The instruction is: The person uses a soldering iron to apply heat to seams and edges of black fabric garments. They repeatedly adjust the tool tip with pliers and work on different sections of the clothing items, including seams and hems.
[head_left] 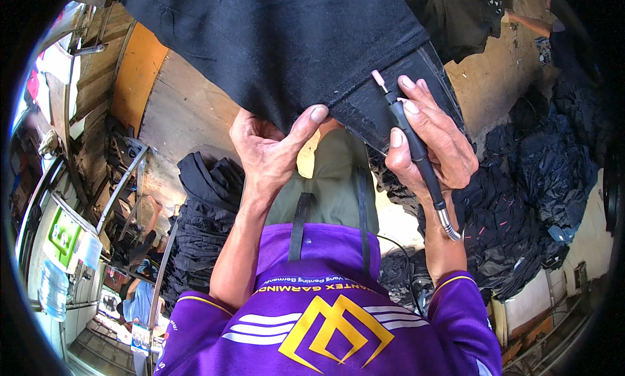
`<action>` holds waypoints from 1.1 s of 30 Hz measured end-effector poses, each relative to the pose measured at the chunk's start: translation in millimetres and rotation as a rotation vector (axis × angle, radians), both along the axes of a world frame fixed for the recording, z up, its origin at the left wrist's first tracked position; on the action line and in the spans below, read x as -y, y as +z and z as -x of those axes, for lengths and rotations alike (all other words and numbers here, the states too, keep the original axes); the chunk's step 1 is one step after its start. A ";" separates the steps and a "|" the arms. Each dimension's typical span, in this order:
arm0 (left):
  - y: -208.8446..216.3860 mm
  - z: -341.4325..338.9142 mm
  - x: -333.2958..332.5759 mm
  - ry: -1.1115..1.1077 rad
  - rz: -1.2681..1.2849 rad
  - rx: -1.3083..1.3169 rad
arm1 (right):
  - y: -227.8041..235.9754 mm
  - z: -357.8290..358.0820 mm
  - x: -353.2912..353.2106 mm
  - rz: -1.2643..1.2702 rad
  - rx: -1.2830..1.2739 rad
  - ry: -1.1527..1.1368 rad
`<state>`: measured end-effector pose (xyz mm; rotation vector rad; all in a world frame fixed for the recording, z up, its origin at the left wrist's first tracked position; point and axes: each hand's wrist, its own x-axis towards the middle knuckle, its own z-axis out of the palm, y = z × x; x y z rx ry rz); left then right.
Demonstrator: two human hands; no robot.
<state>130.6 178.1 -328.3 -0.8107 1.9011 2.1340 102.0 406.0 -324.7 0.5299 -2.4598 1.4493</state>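
Dark cloth point(273, 44), apparently a garment with a stitched hem along its lower right edge, spreads over a flat black board point(381, 119). My left hand point(270, 145) pinches the cloth's near corner, thumb on top and the other fingers curled beneath. In my right hand point(449, 148) is a pen-shaped rotary grinder point(416, 138), held between thumb and fingers. Its pink grinding tip point(379, 78) points up and left and appears close to the hem; whether it touches cannot be told. A bent metal spring point(448, 223) forms the tool's rear end.
Heaped dark garments point(540, 181) lie to the right, and a folded dark stack point(205, 213) stands left of my forearm. Another black garment point(456, 18) lies beyond the board. Further left are a metal frame point(124, 187), a water jug point(53, 288) and other people point(138, 298).
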 end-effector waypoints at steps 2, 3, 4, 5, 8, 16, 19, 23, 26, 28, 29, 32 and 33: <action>-0.4 -0.5 0.1 0.005 -0.019 -0.005 | -0.2 0.1 1.0 0.003 -0.008 0.031; -0.4 -0.5 0.1 0.002 -0.010 0.006 | -0.3 0.2 1.5 0.007 -0.009 0.045; -0.1 -0.6 0.2 0.006 -0.021 -0.002 | 0.0 0.0 1.8 0.013 0.005 0.062; 0.2 -0.4 0.2 0.003 -0.018 0.003 | 0.4 0.1 1.8 0.019 0.015 0.087; 0.5 0.7 0.0 0.015 -0.024 -0.003 | 1.3 0.2 1.5 0.020 0.044 0.145; -10.4 -7.1 5.5 0.058 0.023 -0.010 | 0.3 -0.2 2.6 0.005 -0.019 0.036; -22.9 -10.3 12.9 0.037 0.063 0.031 | 5.8 -1.2 -2.3 0.011 0.062 -0.016; -50.8 -3.9 18.7 -0.027 0.113 0.013 | 11.2 0.3 -11.9 0.030 0.113 -0.032; -64.4 -4.8 14.4 0.050 0.035 -0.035 | 6.4 0.1 -9.2 0.039 0.074 0.094; -68.7 -7.6 10.5 0.109 -0.034 -0.063 | 1.1 0.4 -5.7 0.042 0.028 0.137; -69.0 -9.7 8.9 0.107 -0.037 -0.059 | -1.2 0.4 -3.8 0.041 0.014 0.141; -69.1 -12.4 8.2 0.112 -0.008 -0.044 | -2.5 -0.1 -1.9 0.032 0.011 0.133; -69.5 -12.1 8.8 0.115 0.007 -0.043 | -2.2 0.1 -2.2 0.033 0.007 0.132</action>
